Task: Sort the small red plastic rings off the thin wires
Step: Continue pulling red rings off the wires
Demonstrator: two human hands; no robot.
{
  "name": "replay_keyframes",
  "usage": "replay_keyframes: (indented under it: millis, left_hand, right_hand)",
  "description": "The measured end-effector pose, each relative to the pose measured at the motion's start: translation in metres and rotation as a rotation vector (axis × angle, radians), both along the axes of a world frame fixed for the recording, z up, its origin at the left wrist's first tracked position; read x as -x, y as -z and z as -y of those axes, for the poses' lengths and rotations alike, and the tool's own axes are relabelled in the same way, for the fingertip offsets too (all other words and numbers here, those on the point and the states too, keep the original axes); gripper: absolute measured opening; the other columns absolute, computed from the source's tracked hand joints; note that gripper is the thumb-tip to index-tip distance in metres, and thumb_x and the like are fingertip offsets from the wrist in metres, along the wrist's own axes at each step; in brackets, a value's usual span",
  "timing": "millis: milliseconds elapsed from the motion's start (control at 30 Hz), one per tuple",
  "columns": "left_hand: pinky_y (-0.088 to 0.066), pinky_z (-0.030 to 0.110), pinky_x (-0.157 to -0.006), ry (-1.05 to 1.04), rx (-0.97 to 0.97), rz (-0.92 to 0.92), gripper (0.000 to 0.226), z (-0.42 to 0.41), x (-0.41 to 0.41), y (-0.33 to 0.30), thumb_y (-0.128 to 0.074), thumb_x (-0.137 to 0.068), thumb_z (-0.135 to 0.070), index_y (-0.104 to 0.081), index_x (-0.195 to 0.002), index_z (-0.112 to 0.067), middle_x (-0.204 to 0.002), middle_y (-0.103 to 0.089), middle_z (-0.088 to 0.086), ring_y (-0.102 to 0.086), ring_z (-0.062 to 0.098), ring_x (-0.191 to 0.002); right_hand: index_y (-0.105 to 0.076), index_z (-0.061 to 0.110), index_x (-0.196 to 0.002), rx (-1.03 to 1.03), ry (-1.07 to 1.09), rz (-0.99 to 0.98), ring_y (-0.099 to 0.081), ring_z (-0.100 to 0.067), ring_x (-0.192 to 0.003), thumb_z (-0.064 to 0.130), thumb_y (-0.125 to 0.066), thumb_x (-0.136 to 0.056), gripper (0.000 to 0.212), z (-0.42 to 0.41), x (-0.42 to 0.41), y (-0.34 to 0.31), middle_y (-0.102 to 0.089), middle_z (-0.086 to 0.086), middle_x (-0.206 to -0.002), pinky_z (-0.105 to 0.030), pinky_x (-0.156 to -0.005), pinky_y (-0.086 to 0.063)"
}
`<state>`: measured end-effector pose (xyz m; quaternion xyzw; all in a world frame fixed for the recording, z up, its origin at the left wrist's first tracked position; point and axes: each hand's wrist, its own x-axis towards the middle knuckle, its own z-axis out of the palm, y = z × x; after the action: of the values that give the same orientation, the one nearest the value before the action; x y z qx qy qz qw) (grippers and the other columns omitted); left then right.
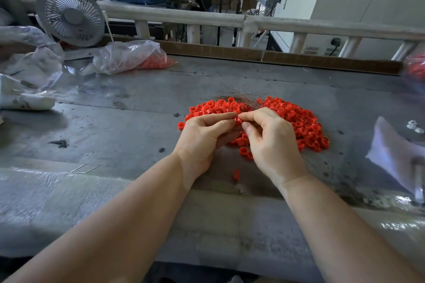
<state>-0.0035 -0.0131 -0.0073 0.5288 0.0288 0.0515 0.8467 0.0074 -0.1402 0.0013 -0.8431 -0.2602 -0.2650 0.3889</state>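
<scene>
A small red plastic ring (236,119), largely hidden by fingertips, is pinched between the left hand (202,138) and right hand (271,140) above the glossy ring pile (299,119) on the scuffed grey bench (115,122), with thin wires (239,96) tangled at its far edge.

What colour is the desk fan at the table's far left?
Light grey, grille and hub alike: the desk fan, clearest in the head view.
</scene>
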Motion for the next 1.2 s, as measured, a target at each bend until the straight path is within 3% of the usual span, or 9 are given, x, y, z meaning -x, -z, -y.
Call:
replay_keyframes:
  millis: [467, 867, 1200]
  left_hand:
    - [-0.054, 0.017, -0.059, 0.057, 0.029, -0.008, 0.015, 0.0012, 0.0021, -0.0041, -0.057, -0.084, 0.006, -0.067, -0.084, -0.004, -0.072, -0.073, 0.006, -0.071, 0.012, -0.068]
    - [-0.053, 0.016, -0.055, -0.011, 0.095, -0.042, 0.014, 0.0001, 0.0016, -0.0048, -0.056, -0.084, 0.007, -0.067, -0.082, -0.002, -0.064, -0.071, 0.006, -0.068, 0.010, -0.059]
    - [-0.054, 0.018, -0.059, 0.012, 0.081, -0.045, 0.012, 0.0003, 0.0018, -0.0034, -0.058, -0.083, 0.005, -0.068, -0.084, -0.003, -0.070, -0.072, 0.007, -0.070, 0.012, -0.066]
  right_hand:
    - [-0.072, 0.002, -0.081, -0.054, 0.030, 0.124, -0.062, -0.018, -0.071, 0.003, -0.070, -0.078, 0.004, 0.0048, -0.0025, -0.0004, -0.068, -0.007, -0.076, -0.025, -0.068, -0.048]
    - [-0.071, 0.001, -0.100, 0.032, -0.027, 0.091, -0.062, -0.022, -0.085, -0.002, -0.062, -0.084, 0.019, 0.0004, -0.0013, 0.0033, -0.066, -0.008, -0.091, -0.033, -0.079, -0.053]
    - [-0.072, -0.004, -0.091, 0.031, 0.014, 0.188, -0.062, -0.024, -0.073, -0.006, -0.064, -0.079, 0.015, -0.0034, -0.0012, 0.0049, -0.065, -0.013, -0.080, -0.029, -0.070, -0.052]
